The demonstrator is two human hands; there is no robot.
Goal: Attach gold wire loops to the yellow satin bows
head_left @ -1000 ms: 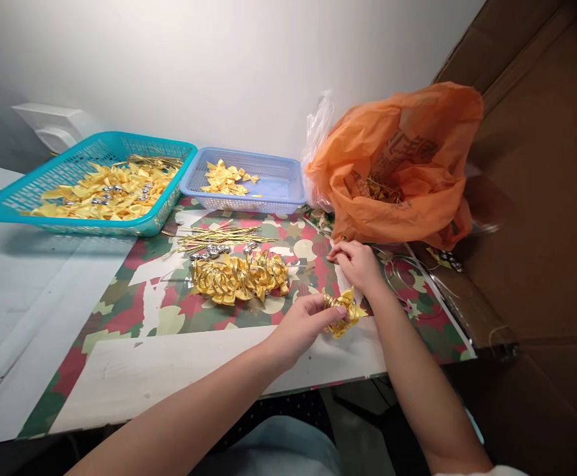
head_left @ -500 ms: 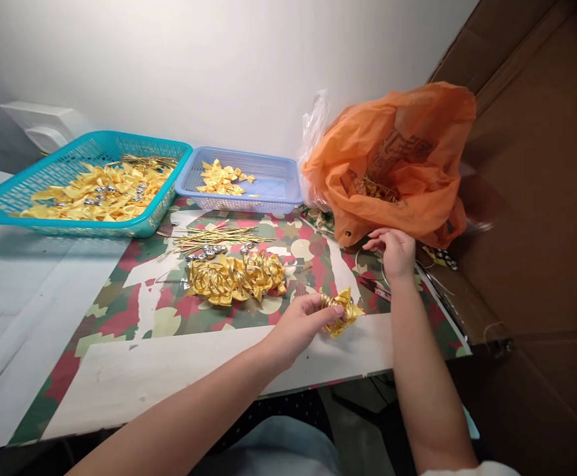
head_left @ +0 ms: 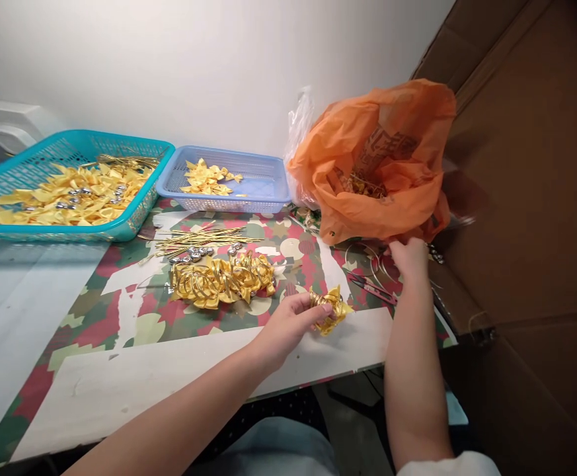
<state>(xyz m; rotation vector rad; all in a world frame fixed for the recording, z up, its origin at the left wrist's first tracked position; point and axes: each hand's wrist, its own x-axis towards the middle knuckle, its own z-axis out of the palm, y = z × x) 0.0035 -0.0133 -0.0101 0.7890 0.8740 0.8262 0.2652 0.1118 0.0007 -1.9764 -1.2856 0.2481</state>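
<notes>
My left hand point(head_left: 295, 320) is closed around a small bunch of yellow ribbon bows point(head_left: 335, 311) with coiled gold wire, just above the table's front part. My right hand point(head_left: 410, 258) is at the lower edge of the orange plastic bag point(head_left: 382, 221), its fingers curled together; whatever is in them is hidden. Thin loops of wire point(head_left: 378, 264) lie beside it. Left of that hand rest pink-handled cutters point(head_left: 372, 287). In the middle of the table is a pile of yellow bows with gold wire coils point(head_left: 223, 281).
Behind the pile lie gold twist ties point(head_left: 209, 239) and small silver bells point(head_left: 196, 253). A teal basket point(head_left: 142, 215) of yellow bows stands at back left, beside a blue basket point(head_left: 263, 198) with fewer bows. A cardboard wall point(head_left: 526, 218) bounds the right side.
My right hand has moved right, away from the cutters, and its fingers have drawn together. My left hand still holds the bunch of bows. The view has turned slightly right.
</notes>
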